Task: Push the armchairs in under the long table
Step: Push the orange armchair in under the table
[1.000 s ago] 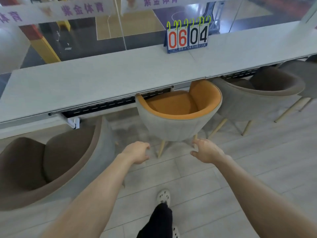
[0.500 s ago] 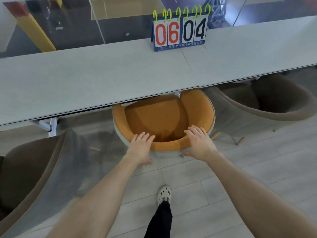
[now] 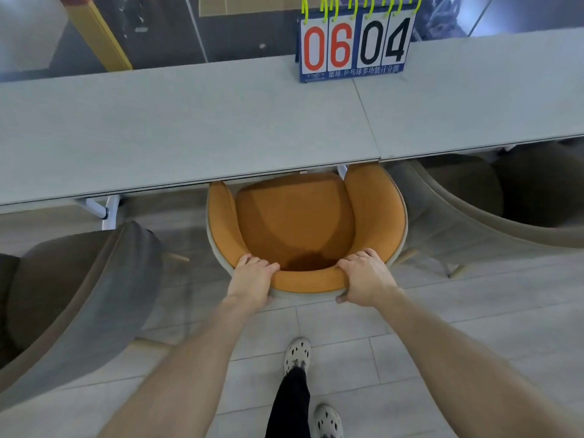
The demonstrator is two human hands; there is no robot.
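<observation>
Gripping the back rim of the orange armchair (image 3: 294, 222), the left hand (image 3: 252, 279) and right hand (image 3: 366, 279) are each clamped on it, equally near. The chair lies straight ahead, front tucked under the long table (image 3: 189, 128) near edge. Half a second ago, fingers only rested open there.

Spectator area of indoor sports hall indicated: flip scoreboard (image 3: 354, 42) set at 06–04 on long table (image 3: 189, 128), glass partition (image 3: 177, 26) behind, court floor glimpsed beyond. Upholstered armchairs (image 3: 458, 216) lined along tiled floor (image 3: 426, 311).
</observation>
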